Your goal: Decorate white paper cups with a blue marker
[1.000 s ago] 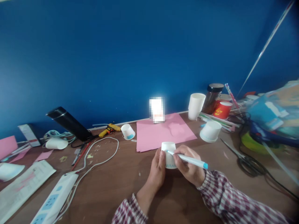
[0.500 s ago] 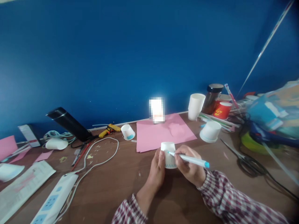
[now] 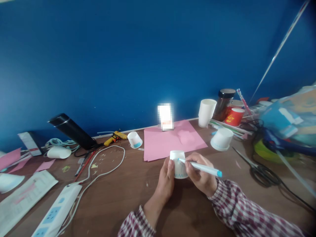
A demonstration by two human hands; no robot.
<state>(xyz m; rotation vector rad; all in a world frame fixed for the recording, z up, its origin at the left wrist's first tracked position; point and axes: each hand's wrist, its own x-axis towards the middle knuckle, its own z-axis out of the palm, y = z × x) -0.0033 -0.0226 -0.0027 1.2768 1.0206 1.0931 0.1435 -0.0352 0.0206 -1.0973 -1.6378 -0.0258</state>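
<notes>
My left hand point(image 3: 167, 179) grips the left side of a small white paper cup point(image 3: 179, 168), its thumb lying on the cup's wall. The cup is upside down or tilted, its narrow end up, and a blue zigzag line runs near the lower rim. Closed around a white marker with a blue end point(image 3: 204, 168), my right hand point(image 3: 200, 172) rests by the cup's right side. The marker's tip touches the upper part of the cup's wall. Behind the cup lies a sheet of pink paper point(image 3: 160, 144).
Scissors point(image 3: 263, 172) lie to the right, near an upturned white cup point(image 3: 221, 140). A stack of white cups point(image 3: 206, 113) and a dark jar point(image 3: 224, 105) stand behind. On the left are a power strip point(image 3: 58, 210), a looping cable, a yellow glue gun point(image 3: 115, 137) and a black flask point(image 3: 74, 131).
The marker's tip has shifted very slightly on the cup's wall. Both hands keep their grip, and the cup stays in nearly the same place.
</notes>
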